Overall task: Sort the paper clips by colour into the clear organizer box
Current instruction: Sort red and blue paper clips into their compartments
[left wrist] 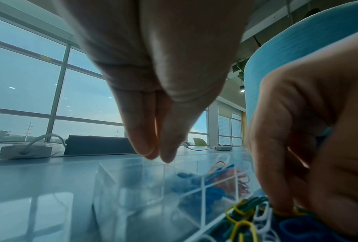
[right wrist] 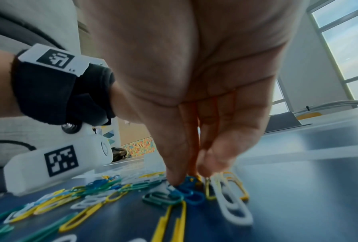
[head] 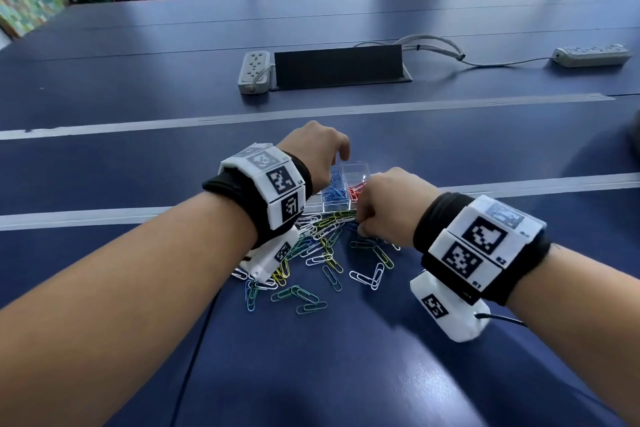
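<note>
While L hand (head: 317,152) hovers over organizer box (head: 360,168), fingertips together, nothing seen held, R hand (head: 388,201) pinches blue clip (right wrist: 191,194) just near-side of box, R nearer.

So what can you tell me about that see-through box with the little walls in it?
The clear organizer box looks like transparent plastic, split by thin walls into compartments. It sits flat on the blue table, just beyond the loose clip pile. One compartment holds blue paper clips, the next red ones. The left hand hovers over it; whether it touches is unclear.
</note>
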